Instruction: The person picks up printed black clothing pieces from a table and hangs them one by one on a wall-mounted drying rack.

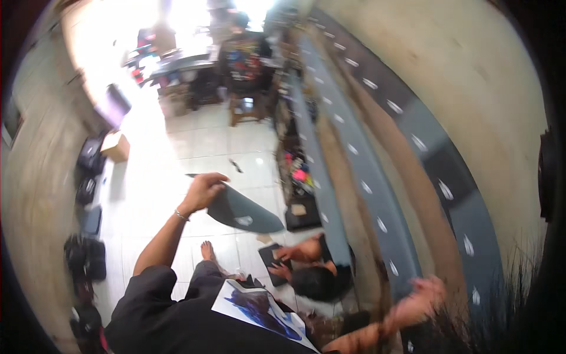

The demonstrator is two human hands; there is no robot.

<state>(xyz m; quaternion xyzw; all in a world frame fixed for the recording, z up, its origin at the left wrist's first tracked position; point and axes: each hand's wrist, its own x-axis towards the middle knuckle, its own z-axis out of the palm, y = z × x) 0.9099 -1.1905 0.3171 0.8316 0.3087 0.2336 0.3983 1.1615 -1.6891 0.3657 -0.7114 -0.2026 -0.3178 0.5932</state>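
Left hand (203, 192): gripping the edge of a dark grey curved flexible sheet (244, 211).
Right hand (421, 298): blurred; grip cannot be told.
Risk: the sheet, pinched at one edge only, could sag or slip toward the seated person (312, 277) below.

A floor of pale glossy square tiles (194, 147) runs from near to far through the middle of the room and is washed out by strong daylight from a bright opening at the far end (206, 12). On the left stands a beige plastered wall (35, 165), with a row of dark bags and cases (85, 259) on the floor along its foot and a small brown cardboard box (116, 146) farther back. On the right rises a second plain beige wall (471, 88), against which long grey-blue panels with white marks (377, 194) lean. At the far end, dark cluttered tables and shelves (200, 71) stand, their contents too blurred to make out.
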